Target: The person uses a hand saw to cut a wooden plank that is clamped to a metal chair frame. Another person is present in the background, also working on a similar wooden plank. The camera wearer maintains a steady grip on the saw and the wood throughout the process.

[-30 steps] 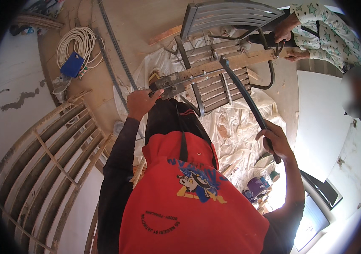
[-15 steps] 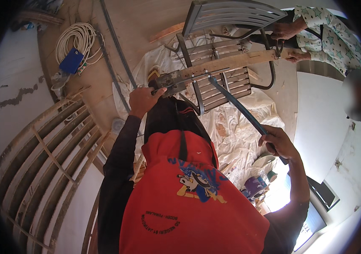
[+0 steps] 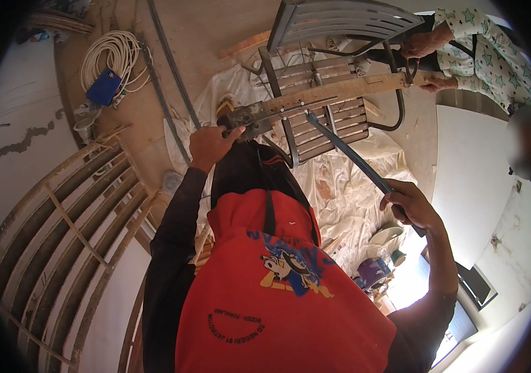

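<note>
A thin metal rod [image 3: 302,106] lies along a wooden plank [image 3: 327,91], between small pegs on a dark metal plate [image 3: 254,118] at the plank's near left end. My left hand [image 3: 210,148] is closed on the rod's left end, with its thumb over it at the plate's edge. In my right hand [image 3: 409,205] is the handle of a long dark bending bar [image 3: 352,155]. The bar slants up and left, and its far tip meets the rod beside the pegs. What lies under my left fingers is hidden.
The plank crosses a slatted metal-framed bench [image 3: 330,127]. A co-worker's hand [image 3: 437,84] holds the plank's right end. Plastic sheeting [image 3: 340,193] covers the floor. Coiled cable [image 3: 107,56], long metal bars [image 3: 175,68], a curved slatted frame [image 3: 66,224] and a purple bucket [image 3: 374,273] stand around.
</note>
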A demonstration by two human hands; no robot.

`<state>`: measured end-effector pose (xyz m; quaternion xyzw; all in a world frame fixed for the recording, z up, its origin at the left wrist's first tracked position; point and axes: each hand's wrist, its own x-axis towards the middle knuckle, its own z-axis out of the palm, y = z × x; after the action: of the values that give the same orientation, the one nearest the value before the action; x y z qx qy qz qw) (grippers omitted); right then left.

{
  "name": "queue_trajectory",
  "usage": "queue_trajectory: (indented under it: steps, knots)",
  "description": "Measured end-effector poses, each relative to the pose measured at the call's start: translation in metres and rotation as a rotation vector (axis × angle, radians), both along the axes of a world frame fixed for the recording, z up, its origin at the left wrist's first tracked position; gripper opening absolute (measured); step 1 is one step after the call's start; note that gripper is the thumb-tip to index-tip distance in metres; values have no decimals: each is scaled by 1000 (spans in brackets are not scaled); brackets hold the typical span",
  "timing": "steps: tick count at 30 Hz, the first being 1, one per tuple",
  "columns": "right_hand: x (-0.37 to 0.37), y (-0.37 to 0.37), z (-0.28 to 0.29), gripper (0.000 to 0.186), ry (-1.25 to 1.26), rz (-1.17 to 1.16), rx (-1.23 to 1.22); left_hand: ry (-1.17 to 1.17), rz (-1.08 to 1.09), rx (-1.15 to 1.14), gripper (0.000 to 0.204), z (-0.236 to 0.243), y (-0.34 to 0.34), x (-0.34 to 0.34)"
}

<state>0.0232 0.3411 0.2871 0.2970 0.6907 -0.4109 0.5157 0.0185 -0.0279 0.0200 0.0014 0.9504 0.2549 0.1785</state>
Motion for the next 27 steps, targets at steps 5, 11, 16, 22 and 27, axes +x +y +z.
queue_trajectory:
  steps: [5,11,16,22,27]
  knots:
    - [-6,-4,-4,42,1,-25,38,57,-24,-53,65,4,1,-1]
    - [-15,-10,-3,39,11,29,-44,152,-61,-42,62,4,-5,-4]
    - [-27,-20,-2,39,3,44,-29,143,-46,-42,62,2,-5,-1]
    - [-27,-18,0,40,3,-78,-84,126,-58,-71,64,-6,-13,6]
    - [-30,-28,7,45,26,-139,-178,143,-46,-38,65,-7,-14,6]
